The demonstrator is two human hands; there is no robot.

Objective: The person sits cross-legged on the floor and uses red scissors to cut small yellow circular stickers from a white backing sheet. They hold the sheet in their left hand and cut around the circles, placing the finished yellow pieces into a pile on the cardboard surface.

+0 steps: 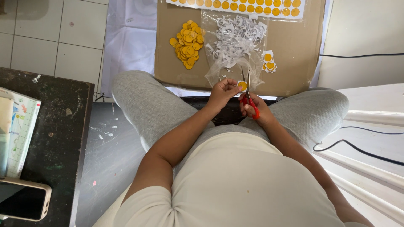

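Observation:
My left hand (224, 90) pinches a small paper piece with a yellow circle (242, 85) printed on it. My right hand (256, 110) grips red-handled scissors (249, 93), whose blades point up and meet the paper's edge. Both hands hover above my lap, just in front of a brown cardboard sheet (290, 46). On the cardboard lie a pile of cut yellow circles (187, 44), a clear plastic bag of white paper scraps (235, 40), and a few uncut squares with yellow circles (268, 61). A printed sheet of yellow circles (240, 6) lies at the far edge.
A dark table (50, 126) stands at my left with a phone (23, 198) and a printed booklet (19, 130) on it. Black cables (357, 148) run along the white steps at right. White tiled floor (54, 38) lies beyond.

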